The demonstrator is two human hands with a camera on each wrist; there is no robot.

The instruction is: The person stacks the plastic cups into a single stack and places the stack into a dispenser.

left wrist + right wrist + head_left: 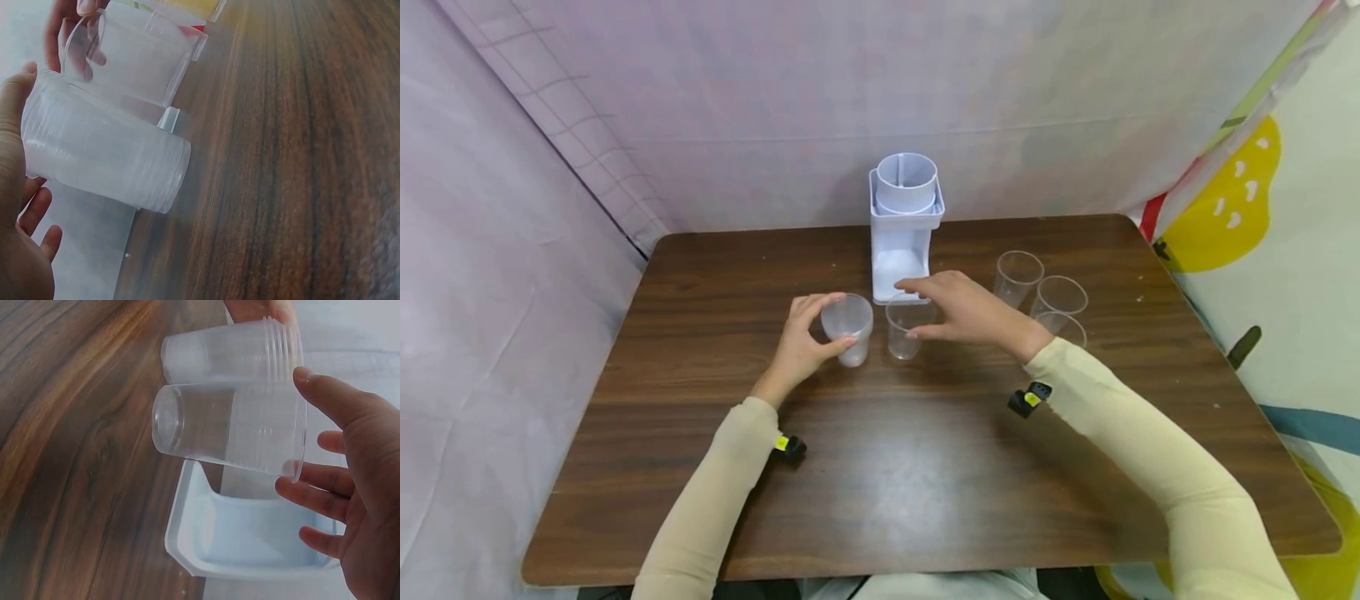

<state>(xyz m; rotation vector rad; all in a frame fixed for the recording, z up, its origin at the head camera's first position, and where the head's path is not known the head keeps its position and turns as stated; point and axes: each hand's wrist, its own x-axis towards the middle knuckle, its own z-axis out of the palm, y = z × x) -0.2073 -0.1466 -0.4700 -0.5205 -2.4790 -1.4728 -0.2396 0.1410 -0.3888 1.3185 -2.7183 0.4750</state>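
My left hand [801, 340] holds a stack of clear plastic cups [853, 352] upright near its top, thumb on the near side and fingers on the far side. Several nested rims show on this stack [219, 353] in the right wrist view. Just to its right is a single clear plastic cup [902, 343]. My right hand [973, 312] reaches around that cup's rim from the right, with the thumb in front and fingertips behind. In the right wrist view, a fingertip touches the rim of the single cup [206, 422].
A white cup-shaped holder on a stand [901, 242] is at the back middle of the brown wooden table [730, 500]. More clear cups [1017, 279] stand to the right, partly behind my right forearm. Pale curtains [760, 108] hang behind the table.
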